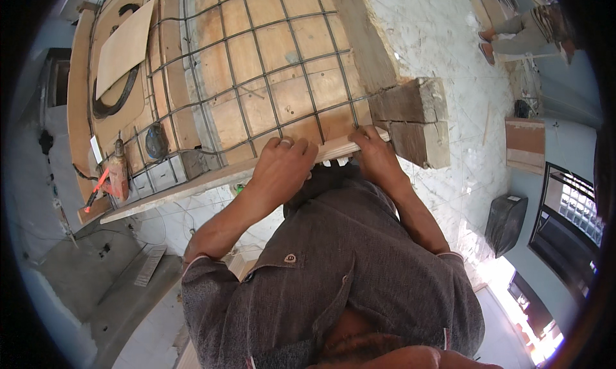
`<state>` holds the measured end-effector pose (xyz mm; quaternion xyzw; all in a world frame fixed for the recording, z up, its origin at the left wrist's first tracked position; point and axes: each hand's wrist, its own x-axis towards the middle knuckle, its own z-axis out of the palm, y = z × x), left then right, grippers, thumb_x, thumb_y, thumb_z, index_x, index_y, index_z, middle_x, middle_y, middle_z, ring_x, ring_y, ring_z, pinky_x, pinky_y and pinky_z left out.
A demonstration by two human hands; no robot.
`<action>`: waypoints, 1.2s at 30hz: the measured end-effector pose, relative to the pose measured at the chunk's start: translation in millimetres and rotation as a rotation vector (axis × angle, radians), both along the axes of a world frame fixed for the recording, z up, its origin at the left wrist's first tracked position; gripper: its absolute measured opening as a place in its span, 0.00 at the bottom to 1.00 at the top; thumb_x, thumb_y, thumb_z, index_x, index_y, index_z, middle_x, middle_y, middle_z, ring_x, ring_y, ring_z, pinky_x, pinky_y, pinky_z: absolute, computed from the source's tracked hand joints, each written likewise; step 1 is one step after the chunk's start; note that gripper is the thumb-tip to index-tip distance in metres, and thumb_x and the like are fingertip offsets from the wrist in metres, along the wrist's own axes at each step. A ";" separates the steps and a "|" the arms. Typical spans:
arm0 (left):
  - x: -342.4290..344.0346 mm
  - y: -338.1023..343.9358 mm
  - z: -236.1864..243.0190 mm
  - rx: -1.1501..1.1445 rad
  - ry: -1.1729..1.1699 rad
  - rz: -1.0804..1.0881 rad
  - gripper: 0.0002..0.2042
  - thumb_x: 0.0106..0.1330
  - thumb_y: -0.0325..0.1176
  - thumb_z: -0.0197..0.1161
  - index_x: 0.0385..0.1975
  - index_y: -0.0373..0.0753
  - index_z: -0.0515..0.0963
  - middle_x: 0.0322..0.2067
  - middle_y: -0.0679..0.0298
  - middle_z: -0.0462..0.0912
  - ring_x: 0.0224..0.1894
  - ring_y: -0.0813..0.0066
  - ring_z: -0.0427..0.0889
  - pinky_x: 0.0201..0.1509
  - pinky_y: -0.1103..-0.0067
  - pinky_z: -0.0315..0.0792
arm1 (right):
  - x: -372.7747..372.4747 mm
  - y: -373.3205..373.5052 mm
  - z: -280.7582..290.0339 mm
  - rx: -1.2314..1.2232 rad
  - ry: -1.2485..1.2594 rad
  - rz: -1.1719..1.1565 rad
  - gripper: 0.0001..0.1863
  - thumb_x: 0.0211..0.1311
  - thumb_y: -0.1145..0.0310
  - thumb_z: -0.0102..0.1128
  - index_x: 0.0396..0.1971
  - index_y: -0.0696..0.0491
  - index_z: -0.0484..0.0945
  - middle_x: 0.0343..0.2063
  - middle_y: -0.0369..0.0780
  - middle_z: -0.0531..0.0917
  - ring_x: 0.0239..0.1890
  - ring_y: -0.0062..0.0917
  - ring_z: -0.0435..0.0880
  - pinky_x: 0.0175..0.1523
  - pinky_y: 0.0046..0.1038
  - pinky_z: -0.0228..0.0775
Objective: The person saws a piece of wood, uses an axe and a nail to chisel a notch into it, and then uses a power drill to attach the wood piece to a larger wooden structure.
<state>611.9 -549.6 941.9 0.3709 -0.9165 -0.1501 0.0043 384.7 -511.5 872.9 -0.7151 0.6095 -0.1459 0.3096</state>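
A long, narrow wooden board (pixel 212 180) runs along the near edge of a plywood form. My left hand (pixel 285 167) is closed over its upper edge, a little left of my body's middle. Near the board's right end, my right hand (pixel 377 156) also grips it, fingers bent over the top. The undersides of both grips are hidden. Just beyond the hands, a grid of steel bars (pixel 273 100) lies over the plywood base (pixel 231 116). To the right of my right hand, rough timber blocks (pixel 410 122) sit at the form's corner.
On the form's left side are a worn tool with a metal tip (pixel 118 167), a dark rounded object (pixel 155 141), a loose plywood sheet (pixel 126 48) and a black hose (pixel 119 103). At right, a person (pixel 536 32), a cardboard box (pixel 525 144) and a black case (pixel 506 225) are visible.
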 end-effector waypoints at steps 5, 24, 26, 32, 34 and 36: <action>-24.5 2.8 -19.7 -0.060 -0.287 -0.034 0.09 0.49 0.34 0.65 0.28 0.38 0.77 0.28 0.61 0.77 0.30 0.64 0.81 0.37 0.70 0.71 | -7.4 0.2 -5.3 -0.060 0.001 0.032 0.17 0.48 0.79 0.59 0.42 0.54 0.72 0.40 0.45 0.74 0.42 0.44 0.77 0.42 0.41 0.72; -53.6 -13.0 -19.7 0.022 -0.531 -0.200 0.04 0.54 0.29 0.58 0.23 0.40 0.79 0.23 0.60 0.82 0.27 0.68 0.84 0.26 0.73 0.75 | -3.4 3.1 -21.3 0.000 -0.041 -0.030 0.12 0.54 0.74 0.58 0.39 0.54 0.71 0.39 0.47 0.71 0.38 0.45 0.78 0.40 0.42 0.73; -54.7 -17.0 -19.6 0.099 -0.534 -0.214 0.05 0.55 0.30 0.58 0.22 0.39 0.80 0.24 0.57 0.83 0.29 0.67 0.85 0.27 0.73 0.75 | -3.0 3.6 -19.9 0.002 -0.017 -0.025 0.11 0.55 0.75 0.57 0.39 0.54 0.70 0.39 0.47 0.71 0.37 0.46 0.79 0.39 0.42 0.73; -72.2 -31.4 -20.9 0.200 -0.567 -0.180 0.07 0.54 0.30 0.58 0.25 0.39 0.83 0.28 0.57 0.84 0.32 0.63 0.85 0.31 0.71 0.77 | -4.1 -4.6 -21.5 0.016 0.054 -0.021 0.10 0.53 0.78 0.54 0.37 0.55 0.70 0.38 0.49 0.71 0.35 0.47 0.79 0.38 0.43 0.73; -67.3 -29.1 -28.8 0.140 -0.543 -0.218 0.07 0.54 0.31 0.58 0.25 0.38 0.82 0.28 0.57 0.84 0.32 0.62 0.85 0.32 0.70 0.77 | -2.1 -1.7 -20.3 0.001 0.052 -0.024 0.10 0.53 0.78 0.53 0.37 0.55 0.70 0.38 0.49 0.71 0.34 0.47 0.79 0.38 0.44 0.73; -62.0 -24.6 -37.4 0.143 -0.553 -0.231 0.07 0.54 0.32 0.58 0.25 0.37 0.82 0.28 0.56 0.84 0.33 0.62 0.85 0.33 0.70 0.77 | 3.4 2.9 -20.2 0.003 0.061 -0.039 0.10 0.53 0.78 0.52 0.37 0.54 0.70 0.38 0.48 0.71 0.34 0.47 0.79 0.38 0.44 0.73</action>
